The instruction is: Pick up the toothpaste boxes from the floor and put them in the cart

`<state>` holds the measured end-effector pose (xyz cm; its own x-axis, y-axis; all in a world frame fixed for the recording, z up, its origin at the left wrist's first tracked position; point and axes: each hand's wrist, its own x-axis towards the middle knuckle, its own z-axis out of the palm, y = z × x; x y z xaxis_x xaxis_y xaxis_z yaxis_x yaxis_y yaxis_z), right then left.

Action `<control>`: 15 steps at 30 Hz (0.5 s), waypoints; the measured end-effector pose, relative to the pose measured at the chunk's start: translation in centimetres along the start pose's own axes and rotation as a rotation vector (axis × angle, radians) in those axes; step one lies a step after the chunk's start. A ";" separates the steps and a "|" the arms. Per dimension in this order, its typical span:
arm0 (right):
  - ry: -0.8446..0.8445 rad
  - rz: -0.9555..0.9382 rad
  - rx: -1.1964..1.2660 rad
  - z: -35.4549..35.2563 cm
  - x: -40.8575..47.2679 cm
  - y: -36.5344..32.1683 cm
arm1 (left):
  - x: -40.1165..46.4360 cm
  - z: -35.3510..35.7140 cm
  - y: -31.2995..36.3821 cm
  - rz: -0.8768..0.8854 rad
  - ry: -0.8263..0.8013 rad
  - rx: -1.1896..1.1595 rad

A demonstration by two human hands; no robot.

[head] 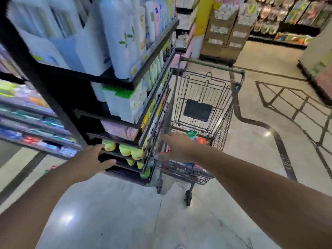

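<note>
Both arms reach forward at the end of a shop shelf, with the cart standing just beside it.

The left hand (pixel 89 161) is spread, fingers straight, in front of a low shelf (pixel 124 155) carrying yellow bottles (pixel 125 150); it holds nothing, though blur hides whether the fingertips touch the shelf edge. The right hand (pixel 177 150) is stretched over the near rim of the cart (pixel 197 126), fingers extended and relaxed, empty. The wire cart stands to the right of the shelf unit, its handle (pixel 212 66) at the far end and a wheel (pixel 188 197) on the pale floor (pixel 125 212). Flat boxes (pixel 186 167), red, blue and white, lie in the bottom of the basket; blur keeps their print unreadable. A small red and green object (pixel 51 168) lies on the floor at the left, beyond the left forearm, too blurred to identify. White bottles (pixel 124 33) fill the upper shelves.
</note>
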<state>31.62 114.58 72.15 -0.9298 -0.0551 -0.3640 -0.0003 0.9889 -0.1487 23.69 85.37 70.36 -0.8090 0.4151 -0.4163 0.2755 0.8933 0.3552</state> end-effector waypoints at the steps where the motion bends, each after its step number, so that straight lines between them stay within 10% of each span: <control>1: -0.006 -0.047 -0.014 -0.1 1.1 -2.5 | -1.7 -0.3 -2.2 -0.020 0.019 0.008; 15: -0.062 -0.557 -0.145 4.8 12.3 -40.8 | -26.2 -2.5 -35.9 -0.564 0.224 -0.058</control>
<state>21.93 72.86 69.35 -0.7519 -0.5762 -0.3204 -0.5378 0.8172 -0.2075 33.69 42.05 70.56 -0.9132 -0.1714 -0.3697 -0.2508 0.9514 0.1784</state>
